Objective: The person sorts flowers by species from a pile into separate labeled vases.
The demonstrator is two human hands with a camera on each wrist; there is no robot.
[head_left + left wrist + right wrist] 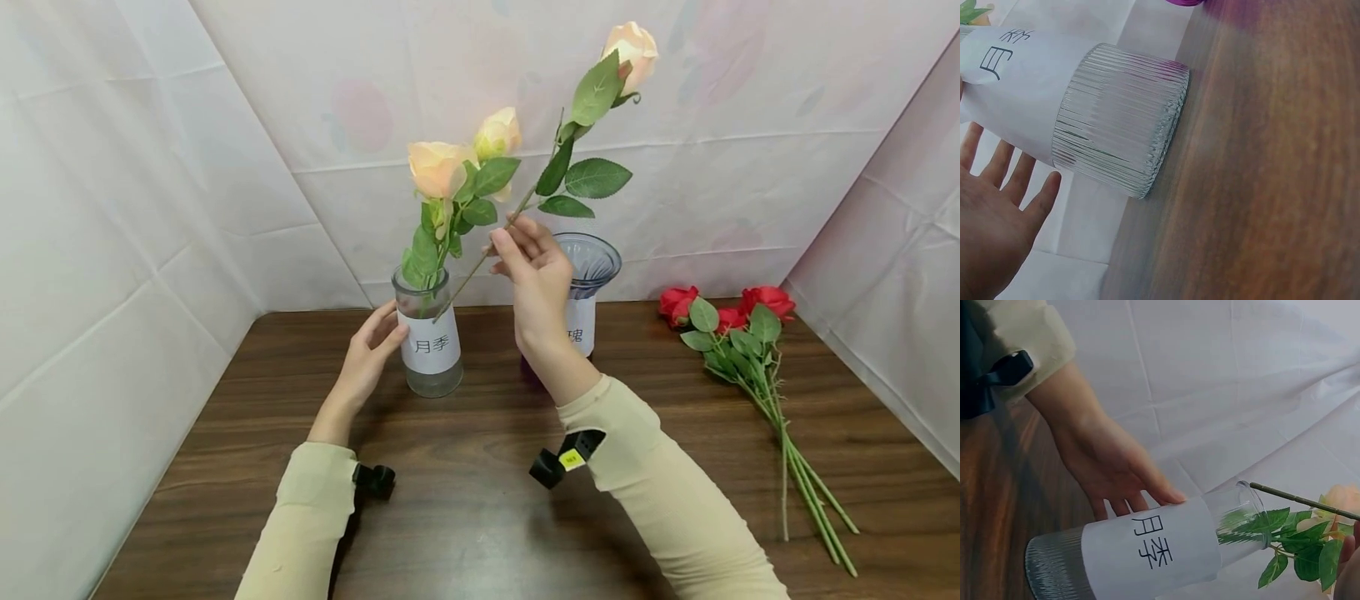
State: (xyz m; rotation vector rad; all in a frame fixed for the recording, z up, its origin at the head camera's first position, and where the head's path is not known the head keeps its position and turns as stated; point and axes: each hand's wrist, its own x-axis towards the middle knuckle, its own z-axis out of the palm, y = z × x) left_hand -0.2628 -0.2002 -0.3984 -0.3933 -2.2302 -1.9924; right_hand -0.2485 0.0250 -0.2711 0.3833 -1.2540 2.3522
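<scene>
In my right hand (pixel 543 283) is a pale peach rose (pixel 632 54), its thin stem (pixel 480 265) pinched between thumb and fingers. The bloom points up and right, and the stem slants down to the left; in the right wrist view its lower end (pixel 1272 492) appears at the rim of a clear glass vase (pixel 435 382). That vase stands upright with a white handwritten label (pixel 429 343) and holds several peach and yellow roses (pixel 438 169). My left hand (pixel 365 358) rests against the vase's left side, fingers (pixel 1020 178) extended and spread, thumb at the label.
Behind my right hand stands a second, purplish vase (pixel 592 262) with a flared rim and a white label, partly hidden. Red roses (pixel 765 302) with long green stems lie on the right of the dark wooden table (pixel 450 500). Pale cloth (pixel 337 83) hangs around the table.
</scene>
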